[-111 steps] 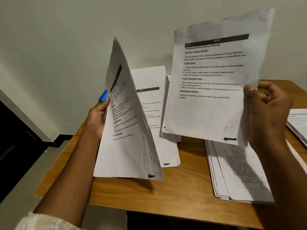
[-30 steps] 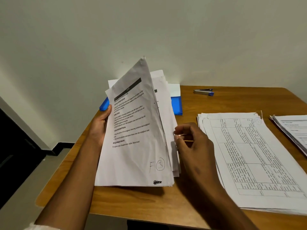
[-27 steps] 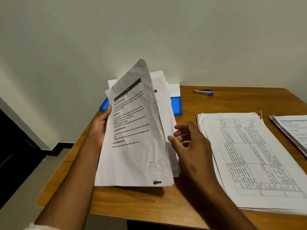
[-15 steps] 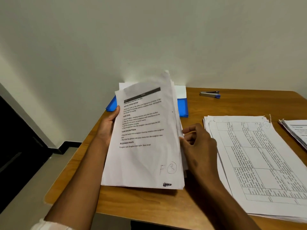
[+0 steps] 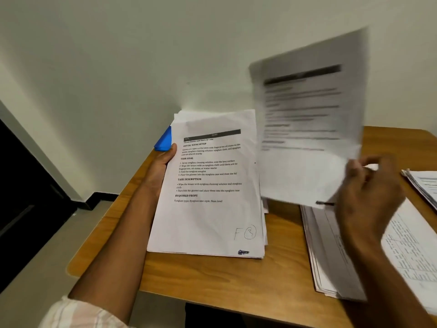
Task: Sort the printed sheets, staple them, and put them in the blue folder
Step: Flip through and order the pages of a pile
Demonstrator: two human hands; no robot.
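My left hand (image 5: 162,165) grips the left edge of a stack of printed sheets (image 5: 208,197), tilted up off the wooden table (image 5: 212,278); the top page is marked "F 3". My right hand (image 5: 369,192) pinches the lower right corner of a single printed sheet (image 5: 305,119), lifted high and blurred by motion. A corner of the blue folder (image 5: 164,140) shows behind the stack, next to my left thumb; the rest is hidden. The stapler is out of sight behind the lifted sheet.
A pile of sheets with printed tables (image 5: 343,256) lies flat on the table's right side. Another paper pile (image 5: 423,185) sits at the far right edge. A pale wall rises behind; a dark doorway (image 5: 23,197) and floor lie to the left.
My right hand has pulled one sheet out from the stack and raised it up and to the right. The left hand has tilted the stack flatter, facing me.
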